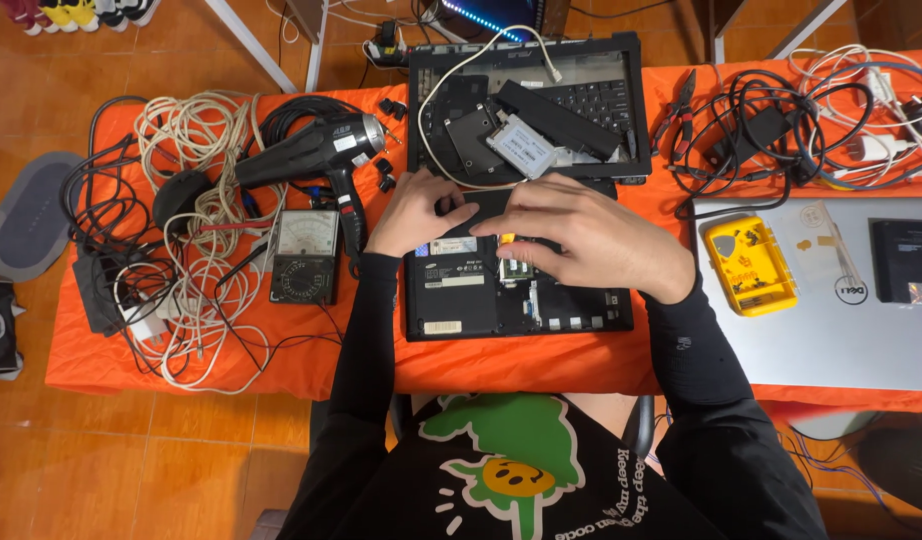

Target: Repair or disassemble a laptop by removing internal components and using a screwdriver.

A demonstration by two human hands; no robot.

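A black laptop base [481,305] lies upside down on the orange table cloth in front of me, part of its underside open. My left hand [413,210] rests on its upper left edge, fingers pressing a black cover piece [478,205]. My right hand [591,235] lies over the middle of the base, fingers curled beside a small yellow tool tip [506,239] and a green memory board [516,268]. What the right fingers pinch is hidden.
Behind the base sits a second opened laptop shell [526,105] with a drive [521,146] and loose panels. At left are a black heat gun [311,150], an analog meter [304,257] and tangled cables [196,240]. At right lie a silver laptop [861,330], a yellow parts box [749,265] and pliers [681,105].
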